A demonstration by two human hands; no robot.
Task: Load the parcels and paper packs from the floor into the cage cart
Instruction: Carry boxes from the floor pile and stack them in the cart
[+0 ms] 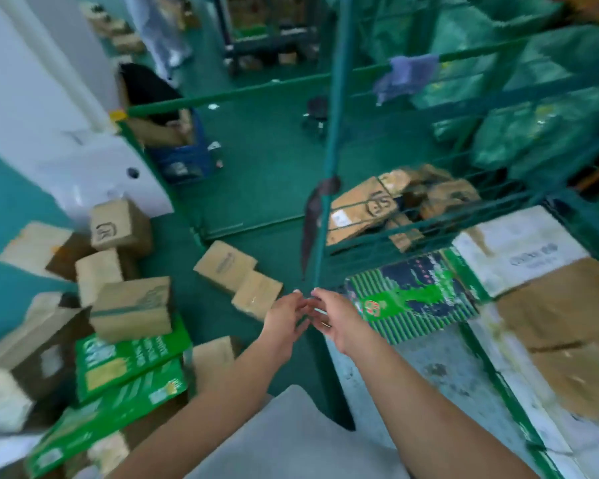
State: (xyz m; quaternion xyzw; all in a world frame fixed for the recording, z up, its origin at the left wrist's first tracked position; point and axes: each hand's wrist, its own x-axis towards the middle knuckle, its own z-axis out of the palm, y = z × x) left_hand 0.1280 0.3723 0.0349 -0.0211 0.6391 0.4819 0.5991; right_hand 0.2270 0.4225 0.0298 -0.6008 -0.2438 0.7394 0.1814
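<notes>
I hold both hands empty at the green wire cage cart's [329, 174] corner post, left hand [286, 321] and right hand [338, 321] nearly touching, fingers loosely apart; the two brown cardboard parcels [239, 278] lie on the floor just left of that post, nearer my left hand, their row running away from me leftward

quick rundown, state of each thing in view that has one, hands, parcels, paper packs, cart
left hand: open, empty, fingertips near the right hand
right hand: open, empty
green paper packs: stacked on the floor, tilted
taped parcel: resting on the top pack
two small parcels: on the floor, touching
cage cart: side open, flattened cardboard lining its floor
striped pack: lying flat in the cart
</notes>
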